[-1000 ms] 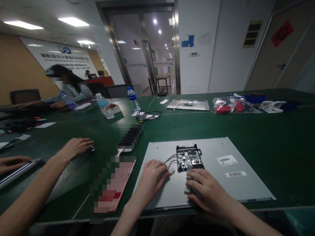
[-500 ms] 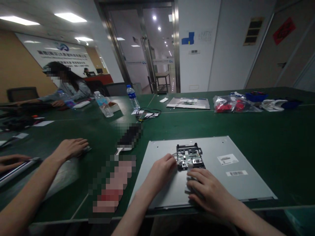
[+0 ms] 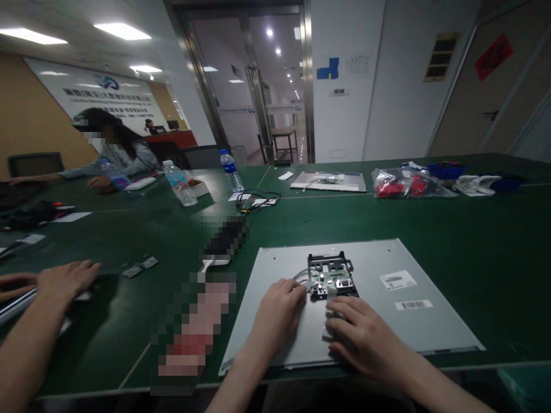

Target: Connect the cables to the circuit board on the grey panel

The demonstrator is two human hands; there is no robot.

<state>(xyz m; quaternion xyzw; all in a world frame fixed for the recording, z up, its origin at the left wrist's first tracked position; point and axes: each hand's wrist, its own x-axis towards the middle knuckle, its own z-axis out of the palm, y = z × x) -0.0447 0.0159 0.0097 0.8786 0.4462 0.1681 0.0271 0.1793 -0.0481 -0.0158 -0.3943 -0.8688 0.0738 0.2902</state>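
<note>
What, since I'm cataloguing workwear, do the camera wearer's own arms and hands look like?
The left hand and right hand are both ungloved, with no ring that I can make out. The forearms are bare where they show: no sleeve, watch, bracelet, cable or clear marking. Any sleeves higher up lie outside the picture.

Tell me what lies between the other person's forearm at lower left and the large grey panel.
In the head view, a pink, partly pixelated item lies on the green table between that forearm and the grey panel.
</note>
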